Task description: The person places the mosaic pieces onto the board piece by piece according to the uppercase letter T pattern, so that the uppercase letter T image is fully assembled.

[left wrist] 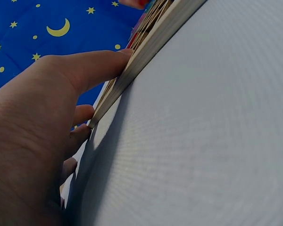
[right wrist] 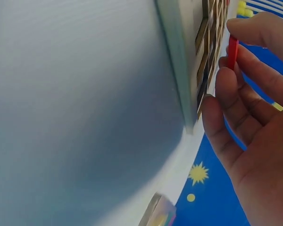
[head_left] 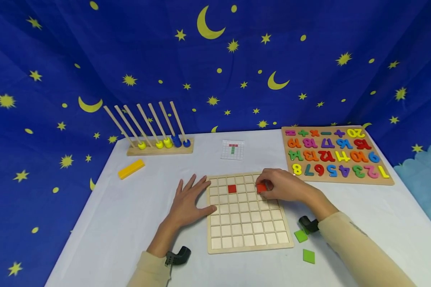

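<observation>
Beige cloth is covering both forearms, the sleeves (head_left: 362, 247) reaching in from the near side, and a black camera (head_left: 179, 255) is sitting at each wrist. Two flat green tiles (head_left: 309, 256) are lying apart on the white tablecloth (head_left: 93, 239), right of a pale wooden grid board (head_left: 249, 229) whose thin ribs are framing shallow square cells. The left hand (head_left: 192, 203) is spreading its fingers wide, its thumb touching the board's left rim. A smooth red tile (head_left: 232, 189) is resting in a cell left of the middle, in the second row from the far edge. The right hand (head_left: 283, 185) is pinching another red tile, the held piece (head_left: 261, 187), between thumb and fingers over the right part of that same row. Being square, this piece is showing no single long axis; its thin edge is running roughly parallel to the board's face. Farther left, a yellow block (head_left: 131, 169) is pointing its long axis from near left to far right. Beyond the board, a gridded card (head_left: 232, 150) is showing a red bar and green stem. A wooden bead stand (head_left: 161, 150) is occupying the far left, a number board (head_left: 348, 179) the far right, with starry blue cloth (head_left: 251, 95) hanging behind.
</observation>
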Demonstrator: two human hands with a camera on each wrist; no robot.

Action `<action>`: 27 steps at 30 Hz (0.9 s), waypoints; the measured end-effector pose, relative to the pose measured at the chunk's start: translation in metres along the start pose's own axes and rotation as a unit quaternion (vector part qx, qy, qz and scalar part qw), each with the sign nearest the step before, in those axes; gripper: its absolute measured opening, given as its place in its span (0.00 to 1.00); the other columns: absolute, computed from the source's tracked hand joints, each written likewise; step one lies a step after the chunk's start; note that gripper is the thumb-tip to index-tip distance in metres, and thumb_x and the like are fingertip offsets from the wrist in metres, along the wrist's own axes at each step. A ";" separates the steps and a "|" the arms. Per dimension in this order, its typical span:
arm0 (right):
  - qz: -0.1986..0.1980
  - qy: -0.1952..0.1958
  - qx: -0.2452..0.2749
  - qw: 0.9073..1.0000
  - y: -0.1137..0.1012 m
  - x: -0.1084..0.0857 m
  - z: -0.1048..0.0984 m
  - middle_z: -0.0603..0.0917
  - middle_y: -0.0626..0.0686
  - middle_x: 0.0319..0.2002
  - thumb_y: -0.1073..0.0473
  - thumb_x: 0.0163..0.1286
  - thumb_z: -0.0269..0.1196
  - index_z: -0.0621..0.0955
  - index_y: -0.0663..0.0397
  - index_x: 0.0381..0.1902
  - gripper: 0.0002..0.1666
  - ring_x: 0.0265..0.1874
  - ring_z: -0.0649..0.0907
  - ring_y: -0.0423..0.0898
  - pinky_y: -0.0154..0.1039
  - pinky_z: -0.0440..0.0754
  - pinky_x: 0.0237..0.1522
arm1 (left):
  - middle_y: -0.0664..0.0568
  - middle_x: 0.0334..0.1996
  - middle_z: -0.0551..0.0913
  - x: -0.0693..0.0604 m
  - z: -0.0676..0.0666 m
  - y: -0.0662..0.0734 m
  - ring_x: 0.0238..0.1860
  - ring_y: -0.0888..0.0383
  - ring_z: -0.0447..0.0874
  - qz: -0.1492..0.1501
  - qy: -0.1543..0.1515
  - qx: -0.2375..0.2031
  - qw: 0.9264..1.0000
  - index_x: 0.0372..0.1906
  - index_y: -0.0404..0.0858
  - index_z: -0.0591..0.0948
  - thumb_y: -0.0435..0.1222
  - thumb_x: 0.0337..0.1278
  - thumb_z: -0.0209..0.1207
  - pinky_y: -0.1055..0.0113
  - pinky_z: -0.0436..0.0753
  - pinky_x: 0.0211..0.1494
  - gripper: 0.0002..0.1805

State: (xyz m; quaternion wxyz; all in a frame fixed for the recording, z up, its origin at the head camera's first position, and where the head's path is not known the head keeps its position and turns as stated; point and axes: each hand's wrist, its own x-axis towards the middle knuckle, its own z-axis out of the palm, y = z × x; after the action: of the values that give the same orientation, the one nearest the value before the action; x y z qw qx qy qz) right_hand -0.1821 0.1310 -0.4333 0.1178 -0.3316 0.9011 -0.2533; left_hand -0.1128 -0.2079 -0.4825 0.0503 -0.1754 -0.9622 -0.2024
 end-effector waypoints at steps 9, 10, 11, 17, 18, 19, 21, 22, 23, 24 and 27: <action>0.007 -0.010 0.009 1.000 -0.003 0.015 0.002 0.78 0.41 0.34 0.52 0.57 0.70 0.84 0.45 0.42 0.14 0.32 0.76 0.41 0.37 0.77 0.35 | 0.61 0.72 0.59 0.001 0.001 0.001 0.74 0.51 0.45 0.002 -0.001 -0.004 1.000 0.71 0.52 0.67 0.70 0.45 0.57 0.45 0.36 0.72 0.47; 0.006 -0.011 0.008 1.000 -0.003 0.016 0.002 0.78 0.41 0.34 0.52 0.57 0.70 0.84 0.45 0.42 0.14 0.32 0.76 0.41 0.36 0.77 0.36 | 0.61 0.72 0.59 0.001 0.001 0.001 0.74 0.51 0.45 0.002 -0.001 -0.003 1.000 0.71 0.52 0.67 0.70 0.45 0.57 0.45 0.36 0.72 0.47; 0.005 -0.011 0.009 1.000 -0.003 0.017 0.003 0.78 0.41 0.34 0.53 0.57 0.71 0.84 0.45 0.42 0.14 0.32 0.76 0.41 0.36 0.77 0.36 | 0.61 0.72 0.59 0.001 0.001 0.001 0.74 0.51 0.45 0.002 -0.001 -0.003 1.000 0.71 0.52 0.67 0.70 0.45 0.57 0.45 0.36 0.72 0.47; 0.001 -0.005 0.004 1.000 -0.006 0.022 0.006 0.78 0.41 0.34 0.52 0.57 0.71 0.85 0.45 0.41 0.14 0.32 0.76 0.41 0.37 0.76 0.36 | 0.60 0.72 0.60 0.001 0.002 0.001 0.74 0.51 0.46 0.004 0.001 -0.005 1.000 0.71 0.51 0.67 0.70 0.45 0.57 0.44 0.36 0.72 0.48; 0.000 -0.005 0.004 1.000 -0.007 0.023 0.006 0.78 0.41 0.34 0.51 0.57 0.71 0.85 0.45 0.41 0.14 0.31 0.75 0.41 0.37 0.76 0.35 | 0.60 0.72 0.60 0.001 0.002 0.001 0.74 0.51 0.46 0.004 0.001 -0.005 1.000 0.71 0.51 0.67 0.71 0.45 0.56 0.44 0.36 0.72 0.48; -0.002 -0.005 0.004 1.000 -0.007 0.025 0.007 0.78 0.41 0.34 0.51 0.57 0.71 0.85 0.45 0.41 0.14 0.31 0.75 0.41 0.37 0.76 0.35 | 0.60 0.72 0.59 0.001 0.001 0.001 0.74 0.51 0.46 0.003 0.000 -0.004 1.000 0.71 0.51 0.67 0.71 0.45 0.56 0.44 0.36 0.72 0.48; -0.007 -0.005 0.004 1.000 -0.009 0.027 0.008 0.78 0.41 0.34 0.52 0.57 0.71 0.85 0.45 0.41 0.14 0.31 0.75 0.41 0.37 0.76 0.35 | 0.60 0.72 0.59 0.000 0.001 0.000 0.74 0.51 0.46 0.002 0.000 -0.002 1.000 0.71 0.51 0.67 0.71 0.45 0.55 0.44 0.36 0.72 0.48; -0.009 -0.005 0.004 1.000 -0.010 0.029 0.009 0.78 0.41 0.34 0.52 0.57 0.71 0.85 0.45 0.42 0.14 0.31 0.76 0.40 0.37 0.76 0.35 | 0.60 0.72 0.59 0.000 0.001 -0.001 0.74 0.51 0.45 0.002 0.000 -0.001 1.000 0.71 0.51 0.67 0.71 0.45 0.55 0.44 0.36 0.72 0.48; -0.011 -0.006 0.003 1.000 -0.011 0.030 0.010 0.78 0.41 0.34 0.52 0.57 0.71 0.85 0.46 0.42 0.14 0.31 0.76 0.40 0.37 0.76 0.35 | 0.60 0.72 0.59 0.000 0.001 -0.001 0.74 0.51 0.45 0.002 0.001 0.000 1.000 0.71 0.52 0.67 0.72 0.45 0.55 0.44 0.36 0.72 0.48; -0.013 -0.007 0.003 1.000 -0.012 0.031 0.011 0.78 0.40 0.35 0.52 0.57 0.71 0.85 0.46 0.42 0.14 0.31 0.76 0.40 0.37 0.76 0.36 | 0.61 0.72 0.59 -0.001 0.002 -0.001 0.74 0.51 0.45 0.002 0.001 0.001 1.000 0.71 0.52 0.67 0.72 0.45 0.55 0.44 0.36 0.72 0.48; -0.022 -0.007 -0.003 1.000 -0.013 0.035 0.014 0.78 0.39 0.35 0.52 0.57 0.70 0.85 0.45 0.43 0.15 0.32 0.76 0.39 0.36 0.77 0.37 | 0.61 0.72 0.59 0.000 0.002 -0.002 0.74 0.51 0.46 0.002 0.000 0.003 1.000 0.71 0.52 0.67 0.72 0.45 0.55 0.44 0.36 0.72 0.48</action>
State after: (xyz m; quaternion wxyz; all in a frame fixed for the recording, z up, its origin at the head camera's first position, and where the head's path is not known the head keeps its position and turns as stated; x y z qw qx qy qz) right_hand -0.1958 0.0942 -0.4393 0.1177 -0.3531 0.8937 -0.2504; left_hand -0.1135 -0.2087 -0.4851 0.0511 -0.1775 -0.9623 -0.1999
